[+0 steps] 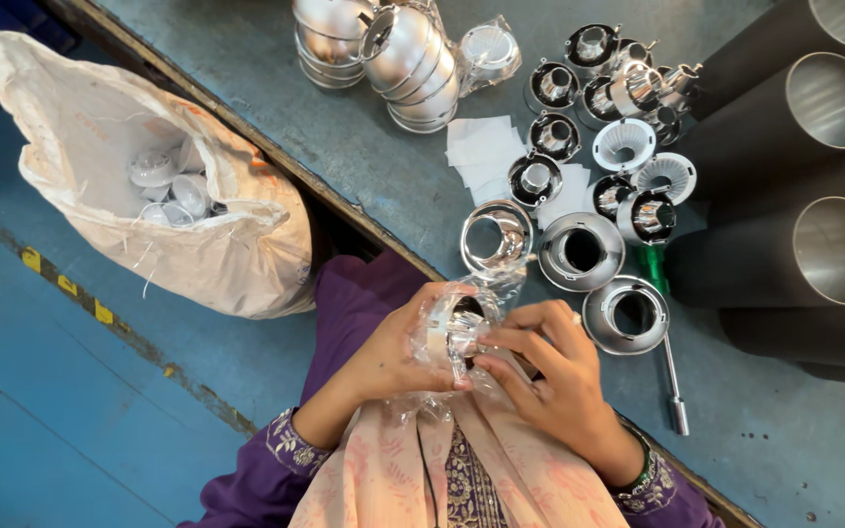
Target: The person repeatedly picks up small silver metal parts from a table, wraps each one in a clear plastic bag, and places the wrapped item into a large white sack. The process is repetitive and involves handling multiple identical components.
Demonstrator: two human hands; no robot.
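Bagged reflector (457,328) between left hand (393,352), right hand (555,376) fingers (501,339).

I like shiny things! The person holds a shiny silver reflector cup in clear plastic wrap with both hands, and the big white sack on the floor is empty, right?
Not quite: the head view shows the big white sack holds more wrapped pieces. The rest is right.

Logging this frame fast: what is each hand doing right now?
Left hand: closed around a shiny reflector cup in clear plastic wrap.
Right hand: fingers pinching the wrap at the same cup.
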